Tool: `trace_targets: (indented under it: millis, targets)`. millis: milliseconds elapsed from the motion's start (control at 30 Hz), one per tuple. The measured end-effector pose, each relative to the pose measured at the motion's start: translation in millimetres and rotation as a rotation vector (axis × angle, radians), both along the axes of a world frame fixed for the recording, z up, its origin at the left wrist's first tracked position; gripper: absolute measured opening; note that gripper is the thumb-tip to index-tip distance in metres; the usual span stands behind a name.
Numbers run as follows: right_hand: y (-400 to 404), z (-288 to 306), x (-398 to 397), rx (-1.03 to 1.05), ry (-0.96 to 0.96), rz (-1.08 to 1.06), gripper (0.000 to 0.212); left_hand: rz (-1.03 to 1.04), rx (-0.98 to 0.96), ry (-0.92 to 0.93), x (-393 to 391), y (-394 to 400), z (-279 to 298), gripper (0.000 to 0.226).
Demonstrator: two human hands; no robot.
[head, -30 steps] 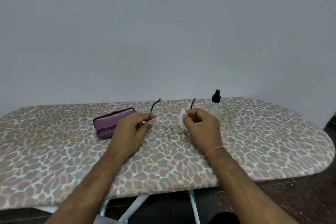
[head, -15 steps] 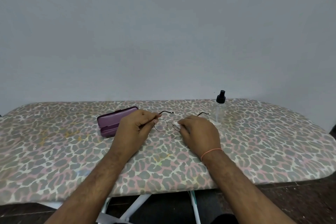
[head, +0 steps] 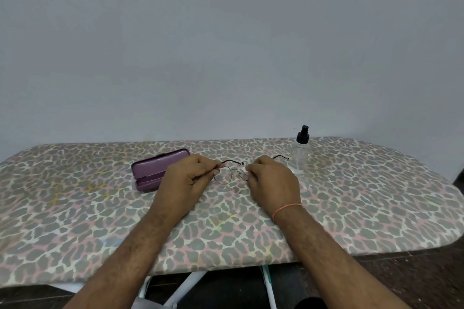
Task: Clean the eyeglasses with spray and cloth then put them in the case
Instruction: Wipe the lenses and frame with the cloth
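Glasses in the middle of the board, case just to their left, spray bottle to their right near the back edge, cloth maybe on the right lens

1. An ironing board with a leopard-print cover spans the view.
2. White metal legs show beneath its near edge.
3. A plain grey wall stands behind its far edge.

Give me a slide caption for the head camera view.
Left hand steadies thin wire-rimmed eyeglasses while right hand wipes with white cloth, open purple case beside.
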State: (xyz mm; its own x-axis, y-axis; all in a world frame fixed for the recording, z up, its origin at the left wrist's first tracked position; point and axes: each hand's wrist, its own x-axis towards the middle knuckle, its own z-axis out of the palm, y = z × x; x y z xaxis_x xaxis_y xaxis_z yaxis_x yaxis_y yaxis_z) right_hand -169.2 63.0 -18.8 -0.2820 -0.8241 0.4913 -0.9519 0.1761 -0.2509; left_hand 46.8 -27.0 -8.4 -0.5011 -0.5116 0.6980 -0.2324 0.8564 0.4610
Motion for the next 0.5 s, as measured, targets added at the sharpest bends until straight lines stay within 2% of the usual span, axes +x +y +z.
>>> trace_targets:
  millis: [200, 367, 500]
  targets:
    - [-3.2, -1.6, 2.9, -0.026, 0.004, 0.092, 0.024, 0.004, 0.008, 0.009, -0.2, 0.4, 1.3, 0.021]
    - [-2.7, -0.1, 0.9, 0.009, -0.010, -0.013, 0.027, 0.009, 0.012, 0.014, -0.3, 0.6, 1.9, 0.020]
    - [-5.7, -0.4, -0.5, 0.023, 0.003, -0.011, 0.025, -0.019, -0.015, -0.012, 0.2, -0.6, 0.4, 0.019]
